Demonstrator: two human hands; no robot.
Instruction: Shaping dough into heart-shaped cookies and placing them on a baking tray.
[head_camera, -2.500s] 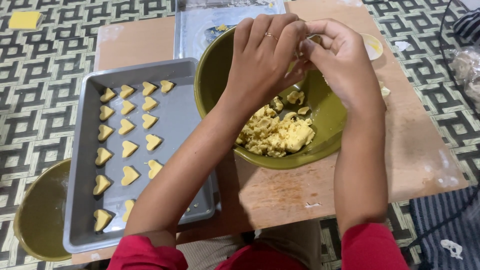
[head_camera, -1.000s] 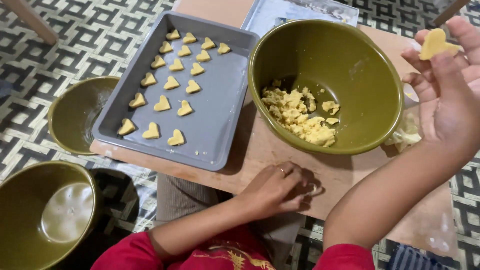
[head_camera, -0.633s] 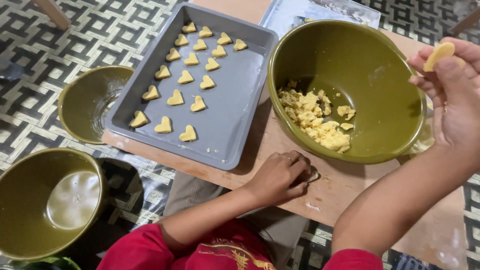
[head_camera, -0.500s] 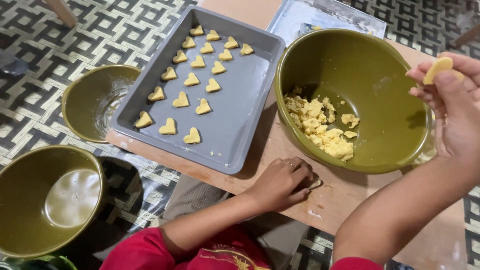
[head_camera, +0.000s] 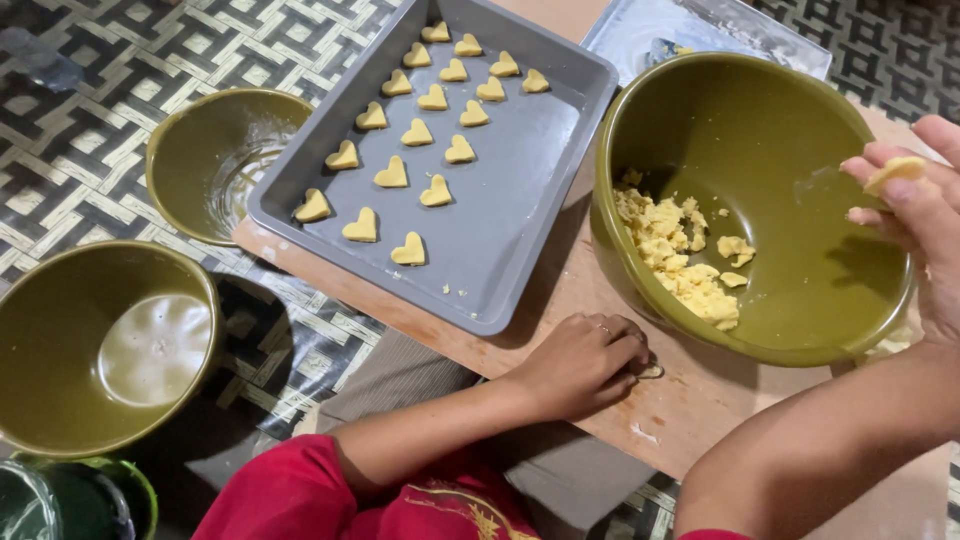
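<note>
My right hand (head_camera: 915, 225) is raised at the right rim of a large olive-green bowl (head_camera: 770, 120) and pinches a small piece of yellow dough (head_camera: 895, 170) between its fingertips. Crumbled yellow dough (head_camera: 680, 260) lies in the bottom of that bowl. My left hand (head_camera: 580, 365) rests curled on the wooden board (head_camera: 700, 415) in front of the bowl, with a small metal cutter (head_camera: 650, 372) peeking out from under its fingers. To the left, a grey baking tray (head_camera: 510, 200) carries several heart-shaped dough pieces (head_camera: 409, 250) in rows.
Two more olive-green bowls stand on the patterned floor mat, one beside the tray (head_camera: 225, 160) and a bigger one at lower left (head_camera: 100, 340). A shiny sheet with dough scraps (head_camera: 700, 30) lies behind the big bowl. A green container (head_camera: 60, 500) is at the bottom left corner.
Both hands were together above the bowl; my left hand has dropped to the board and stays there. My right hand, holding the dough piece, has lowered slightly toward the bowl's rim.
</note>
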